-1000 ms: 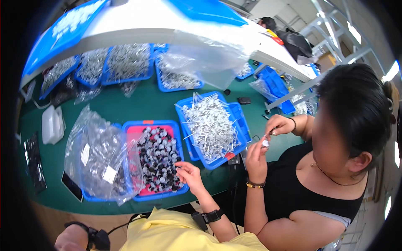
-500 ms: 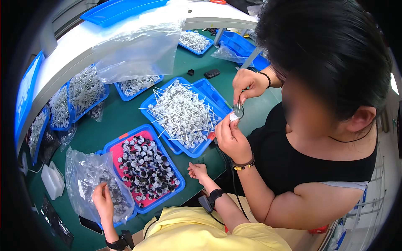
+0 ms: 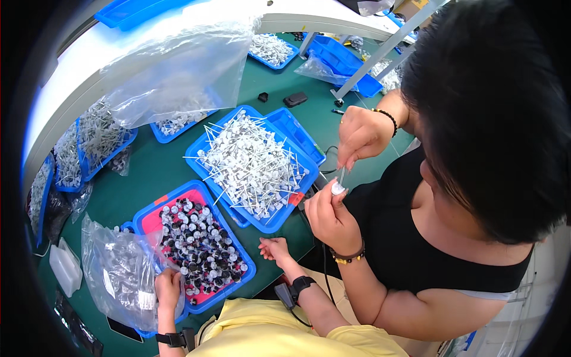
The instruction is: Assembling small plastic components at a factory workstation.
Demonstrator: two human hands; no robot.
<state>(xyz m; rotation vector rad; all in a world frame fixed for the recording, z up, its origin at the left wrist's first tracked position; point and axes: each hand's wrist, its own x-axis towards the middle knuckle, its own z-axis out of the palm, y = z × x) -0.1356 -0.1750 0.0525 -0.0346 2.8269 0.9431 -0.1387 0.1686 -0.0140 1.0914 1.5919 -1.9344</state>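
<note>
Basically, clear bag [image 3: 116,276] mostly L of L hand [image 3: 168,288], tray [image 3: 153,223] R.

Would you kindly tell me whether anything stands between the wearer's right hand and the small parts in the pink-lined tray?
Only the tray rim visibly stands between the right hand and the parts. The clear bag lies on the opposite side, by the left hand, out of that path.

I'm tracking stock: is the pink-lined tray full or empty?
Partly full: the pink-lined tray holds many small black and clear parts, but bare pink shows.
</note>
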